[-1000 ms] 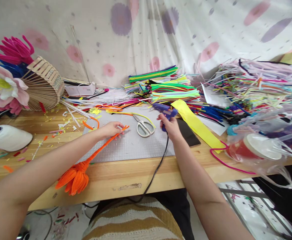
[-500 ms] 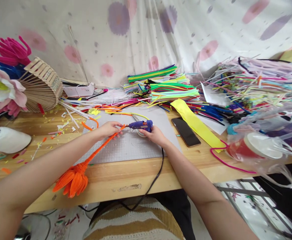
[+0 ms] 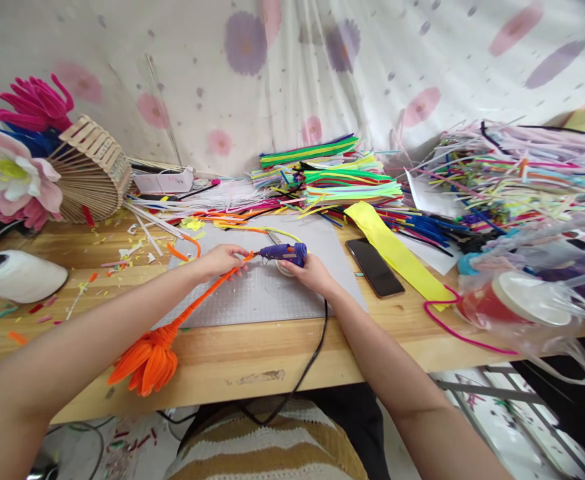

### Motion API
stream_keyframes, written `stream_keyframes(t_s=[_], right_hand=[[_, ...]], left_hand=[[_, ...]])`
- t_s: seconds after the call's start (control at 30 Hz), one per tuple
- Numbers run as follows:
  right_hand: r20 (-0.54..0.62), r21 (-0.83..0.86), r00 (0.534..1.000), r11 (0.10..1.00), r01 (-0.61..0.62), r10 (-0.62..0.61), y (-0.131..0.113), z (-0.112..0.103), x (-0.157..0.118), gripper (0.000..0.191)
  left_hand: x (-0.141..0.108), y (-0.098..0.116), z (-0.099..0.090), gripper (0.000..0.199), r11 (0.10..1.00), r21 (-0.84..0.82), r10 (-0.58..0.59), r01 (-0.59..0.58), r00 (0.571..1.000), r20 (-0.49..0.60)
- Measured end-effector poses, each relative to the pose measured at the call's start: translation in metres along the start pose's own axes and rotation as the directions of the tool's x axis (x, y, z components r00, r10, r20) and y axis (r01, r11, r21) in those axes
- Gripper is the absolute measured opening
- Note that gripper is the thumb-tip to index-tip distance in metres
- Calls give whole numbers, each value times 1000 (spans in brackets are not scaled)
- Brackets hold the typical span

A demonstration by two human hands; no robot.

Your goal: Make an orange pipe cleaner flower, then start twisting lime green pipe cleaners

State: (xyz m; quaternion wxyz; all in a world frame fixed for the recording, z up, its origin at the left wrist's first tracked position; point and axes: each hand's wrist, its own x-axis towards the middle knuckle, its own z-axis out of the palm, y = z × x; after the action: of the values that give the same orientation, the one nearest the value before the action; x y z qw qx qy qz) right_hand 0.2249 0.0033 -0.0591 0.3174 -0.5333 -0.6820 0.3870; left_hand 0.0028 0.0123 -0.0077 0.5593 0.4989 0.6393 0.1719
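Note:
My left hand [image 3: 229,260] pinches the stem end of an orange pipe-cleaner flower [image 3: 149,357], whose bloom hangs toward the table's front edge at the lower left. The wrapped stem slants up from the bloom to my fingers. In my right hand [image 3: 312,272] is a blue hot glue gun [image 3: 283,253], its nozzle at the tip of the orange stem. A black cord [image 3: 317,350] runs down from the glue gun toward my lap. Partly hidden behind the glue gun, a pair of scissors [image 3: 273,237] lies on the grey cutting mat [image 3: 272,300].
Bundles of coloured pipe cleaners [image 3: 352,183] are piled at the back. To the right lie a black phone [image 3: 375,267], a yellow strip [image 3: 402,257] and a bagged red cup [image 3: 487,303]. A white roll [image 3: 22,275] and a bamboo fan-like basket [image 3: 92,173] stand left, among scraps.
The whole view has shifted slightly. Both hands keep their grip, and the glue gun's nozzle stays at the stem tip.

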Motion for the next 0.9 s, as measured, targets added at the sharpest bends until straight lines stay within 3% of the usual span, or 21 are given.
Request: stream_keyframes(t_s=[0.67, 0.9], right_hand=[[21, 44, 1000, 999, 6, -7, -6, -2, -3, 45], [-49, 33, 998, 998, -45, 47, -6, -9, -3, 45]], left_hand=[[-3, 2, -1, 35, 1000, 10, 2, -2, 1000, -8], [0, -1, -1, 32, 1000, 26, 10, -9, 1000, -19]])
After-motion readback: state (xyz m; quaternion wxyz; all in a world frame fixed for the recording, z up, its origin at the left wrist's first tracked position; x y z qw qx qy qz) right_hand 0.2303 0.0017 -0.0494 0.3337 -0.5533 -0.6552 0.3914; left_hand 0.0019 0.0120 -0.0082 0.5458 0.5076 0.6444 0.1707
